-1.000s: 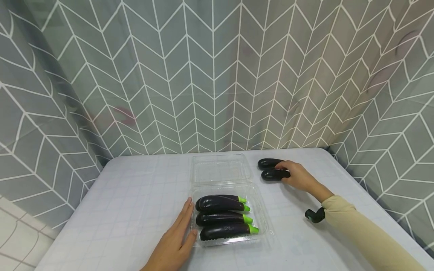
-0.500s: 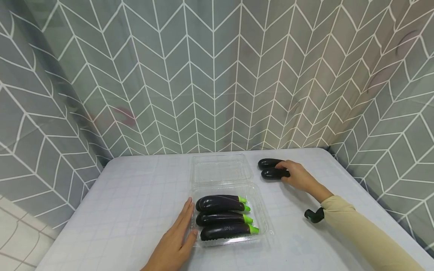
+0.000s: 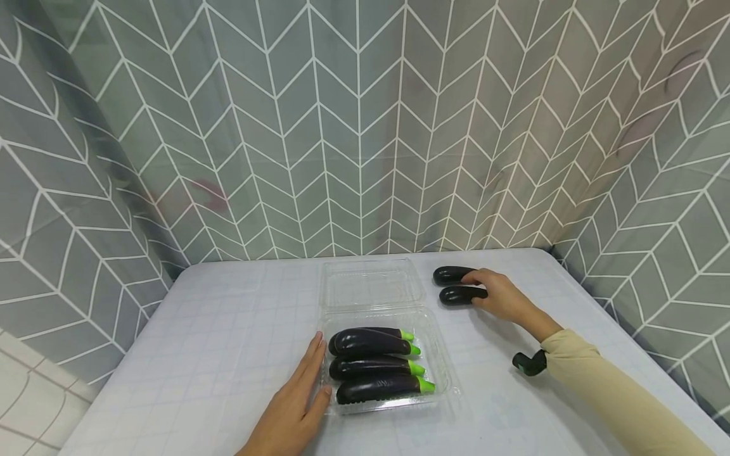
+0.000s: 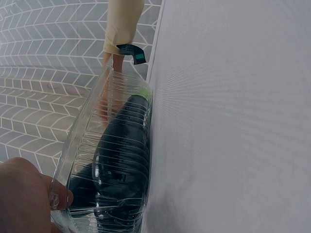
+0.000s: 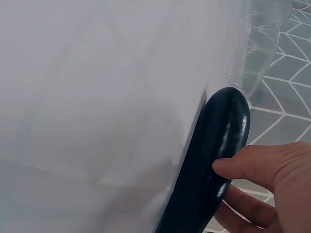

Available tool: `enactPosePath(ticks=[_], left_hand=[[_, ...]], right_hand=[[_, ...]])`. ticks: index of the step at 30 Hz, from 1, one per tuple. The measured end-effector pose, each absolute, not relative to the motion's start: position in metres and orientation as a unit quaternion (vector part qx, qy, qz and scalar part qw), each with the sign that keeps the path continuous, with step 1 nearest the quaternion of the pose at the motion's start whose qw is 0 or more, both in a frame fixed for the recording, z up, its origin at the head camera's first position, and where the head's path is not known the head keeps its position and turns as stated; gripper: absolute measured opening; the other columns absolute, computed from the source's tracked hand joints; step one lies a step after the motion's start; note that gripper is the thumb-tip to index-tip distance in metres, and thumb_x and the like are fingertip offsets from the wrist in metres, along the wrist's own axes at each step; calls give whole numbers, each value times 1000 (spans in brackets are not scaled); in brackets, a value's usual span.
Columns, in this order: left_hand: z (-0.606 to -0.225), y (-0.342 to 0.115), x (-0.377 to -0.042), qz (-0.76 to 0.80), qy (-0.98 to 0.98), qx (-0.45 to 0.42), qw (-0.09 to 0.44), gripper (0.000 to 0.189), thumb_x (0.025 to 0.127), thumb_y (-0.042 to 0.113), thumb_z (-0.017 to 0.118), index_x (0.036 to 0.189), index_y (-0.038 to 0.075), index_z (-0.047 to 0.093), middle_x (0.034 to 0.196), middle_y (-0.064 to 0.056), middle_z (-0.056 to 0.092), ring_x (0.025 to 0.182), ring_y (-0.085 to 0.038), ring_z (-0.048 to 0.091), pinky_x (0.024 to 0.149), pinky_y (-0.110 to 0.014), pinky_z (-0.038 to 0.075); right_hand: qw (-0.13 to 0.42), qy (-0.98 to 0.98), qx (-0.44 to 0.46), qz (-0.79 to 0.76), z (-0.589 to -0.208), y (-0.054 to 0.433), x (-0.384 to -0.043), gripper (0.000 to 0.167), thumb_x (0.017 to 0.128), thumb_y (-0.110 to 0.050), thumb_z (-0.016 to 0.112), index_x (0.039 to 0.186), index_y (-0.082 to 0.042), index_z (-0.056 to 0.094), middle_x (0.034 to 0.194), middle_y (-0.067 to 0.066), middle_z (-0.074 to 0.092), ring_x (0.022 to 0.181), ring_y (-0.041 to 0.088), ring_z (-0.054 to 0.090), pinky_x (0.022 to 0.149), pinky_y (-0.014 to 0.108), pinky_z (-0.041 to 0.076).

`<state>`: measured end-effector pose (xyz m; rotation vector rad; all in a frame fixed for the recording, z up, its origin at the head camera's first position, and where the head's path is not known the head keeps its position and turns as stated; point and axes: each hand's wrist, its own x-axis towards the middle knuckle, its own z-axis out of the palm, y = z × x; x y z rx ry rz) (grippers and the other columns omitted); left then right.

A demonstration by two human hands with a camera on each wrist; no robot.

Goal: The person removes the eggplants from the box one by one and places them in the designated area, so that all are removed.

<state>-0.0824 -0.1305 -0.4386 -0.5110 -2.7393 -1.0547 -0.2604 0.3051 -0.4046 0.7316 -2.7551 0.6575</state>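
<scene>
Slippage looks the likeliest trouble at the nearer long, glossy black eggplant, which lies on the white, faintly gridded counter toward one o'clock from the clear ribbed plastic container. The right hand pinches it between thumb and fingers at its three o'clock end, and a smooth skin held so far from the middle could let the free blunt end dip or twist loose. A second black eggplant lies just beside it on the twelve o'clock side; since the fingers enter the gap between the two, a careless lift might nudge that one and set its rounded body rolling. Whether the fingertips touch it cannot be told, and the hand hides both right-hand ends. The person's left hand is at the container's eight o'clock, fingers straight and close together along the wall, thumb set apart against the near corner. Thin plastic weighs little, so if that steadying touch slackened, a bump could skid the tray or swing its flat, clear hinged lid, folded back at twelve o'clock. Inside, four plump eggplants with bright green stalks pointing toward three o'clock lie side by side, the two farthest overlapping; being slick and curved, they could shift if the tray tilted. Beyond hangs a soft grey curtain with white herringbone lines, and a matte cream sleeve covers the right forearm.
</scene>
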Motion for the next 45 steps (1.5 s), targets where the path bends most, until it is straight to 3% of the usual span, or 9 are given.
enactPosePath(ticks=[16, 32, 45], left_hand=[[-440, -132, -83, -350, -915, -177, 93, 74, 103, 18, 62, 166, 12, 25, 172, 4, 16, 149, -19, 31, 112, -52, 40], [-441, -132, -84, -353, -914, -179, 92, 74, 103, 18, 62, 167, 13, 25, 172, 2, 17, 149, -20, 30, 113, -52, 39], [-441, -132, -83, -353, -913, -181, 99, 75, 103, 17, 63, 167, 15, 24, 172, 3, 18, 149, -19, 31, 111, -53, 41]], right_hand=[[115, -926, 268, 238, -388, 286, -250, 38, 85, 8, 78, 121, 4, 70, 121, 20, 69, 116, 42, 63, 98, 59, 50], [151, -877, 375, 259, -365, 233, -218, 36, 87, 5, 79, 121, -3, 70, 120, 7, 69, 113, 29, 67, 91, 51, 56], [115, -854, 419, 285, -351, 195, -193, 35, 90, -3, 78, 124, -9, 70, 122, -2, 68, 111, 16, 63, 89, 42, 56]])
